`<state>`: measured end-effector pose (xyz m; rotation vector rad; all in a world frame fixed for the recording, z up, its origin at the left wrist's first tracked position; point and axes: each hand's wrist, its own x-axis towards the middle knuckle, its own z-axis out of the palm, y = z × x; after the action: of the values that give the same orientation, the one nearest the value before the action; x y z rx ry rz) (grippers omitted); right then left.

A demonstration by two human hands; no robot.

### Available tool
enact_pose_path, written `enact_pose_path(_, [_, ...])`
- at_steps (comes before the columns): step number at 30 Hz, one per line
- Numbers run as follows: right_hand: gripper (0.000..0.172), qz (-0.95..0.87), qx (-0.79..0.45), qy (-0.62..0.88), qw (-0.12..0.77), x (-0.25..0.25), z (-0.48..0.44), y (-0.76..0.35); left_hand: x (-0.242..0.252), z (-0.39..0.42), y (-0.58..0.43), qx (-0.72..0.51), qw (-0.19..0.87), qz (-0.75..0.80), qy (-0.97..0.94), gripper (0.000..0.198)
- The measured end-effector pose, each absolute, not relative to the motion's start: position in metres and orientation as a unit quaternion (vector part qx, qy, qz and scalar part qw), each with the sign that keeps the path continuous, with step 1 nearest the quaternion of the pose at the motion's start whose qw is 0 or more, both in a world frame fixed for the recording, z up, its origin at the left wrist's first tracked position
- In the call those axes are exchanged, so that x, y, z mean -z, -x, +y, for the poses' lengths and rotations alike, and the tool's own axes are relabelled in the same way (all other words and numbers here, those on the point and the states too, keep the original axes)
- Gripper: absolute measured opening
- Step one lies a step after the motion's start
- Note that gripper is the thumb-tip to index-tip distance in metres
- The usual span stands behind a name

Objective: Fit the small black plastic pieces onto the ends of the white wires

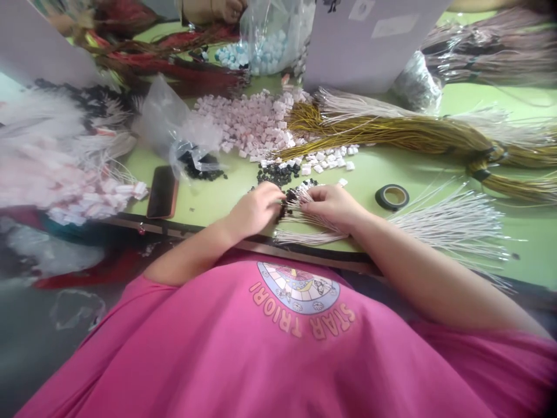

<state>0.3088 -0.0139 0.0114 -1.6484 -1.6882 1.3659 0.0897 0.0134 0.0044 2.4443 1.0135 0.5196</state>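
My right hand (334, 204) is closed around a bundle of thin white wires (304, 237). The wires run under my palm and fan out to the right as a loose spread (456, 226) with shiny tips. My left hand (260, 210) is beside it, its fingers curled together at the wire ends; what they pinch is too small to make out. Small black parts (290, 196) lie between my two hands, some by the wire ends. Just beyond my fingers sits a pile of black pieces (278, 173).
White connector housings (248, 125) are heaped farther back, beside yellow-brown wires (391, 132). A tape roll (392, 197) lies right, a phone (162, 191) left. A clear bag (174, 119) holds black parts. Finished-looking white bundles (87, 194) hang over the left edge. Another person's hand (228, 8) shows at the back.
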Motion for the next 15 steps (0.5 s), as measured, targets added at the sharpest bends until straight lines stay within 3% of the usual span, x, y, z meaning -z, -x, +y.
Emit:
enact_pose_path(3, [0.016,-0.601,-0.510,0.575,0.219,-0.007,-0.014,-0.310,-0.014,0.034,-0.067,-0.105,0.143,0.499,-0.849,0.020])
enact_pose_path(6, [0.012,-0.608,-0.522,0.555,0.222,-0.007,-0.014,-0.311,-0.011,0.051,-0.052,-0.029,0.153,0.532,-0.832,0.020])
enact_pose_path(15, [0.016,-0.611,-0.503,0.570,0.221,-0.008,-0.017,-0.312,-0.007,0.052,-0.052,-0.063,0.197,0.514,-0.832,0.014])
